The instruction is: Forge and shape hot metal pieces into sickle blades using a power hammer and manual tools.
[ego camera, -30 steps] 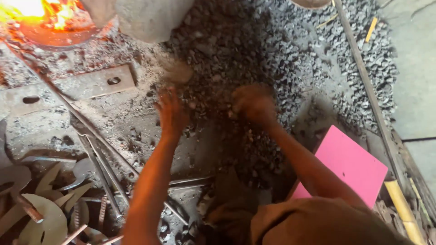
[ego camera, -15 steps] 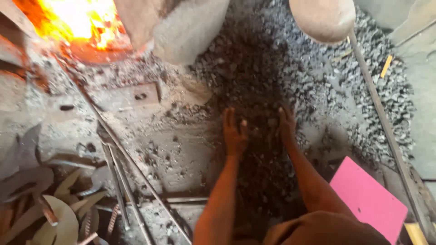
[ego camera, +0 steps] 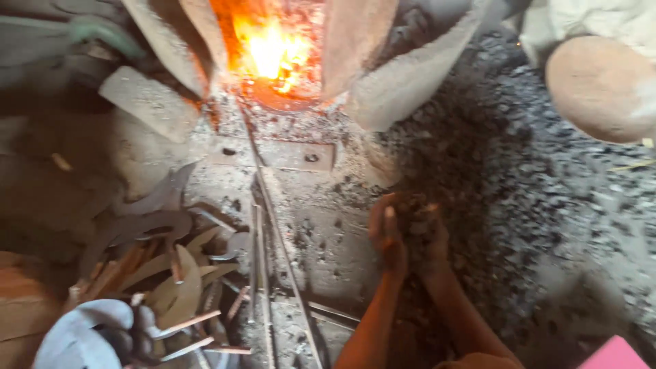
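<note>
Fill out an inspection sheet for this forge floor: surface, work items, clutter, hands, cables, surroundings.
Surface: ash-grey ground, dusty, strewn with grit.
Work items: dark coal pile spread across the right side; a scoop of coal sits between the two hands.
Clutter: curved sickle blades heaped at lower left; long metal rods running toward the fire; flat metal plate with holes.
Hands: left hand and right hand cupped together around the coal, bare.
Cables: nothing seen.
Surroundings: burning fire at top centre, flanked by stone blocks; pink sheet at the lower right corner.
</note>
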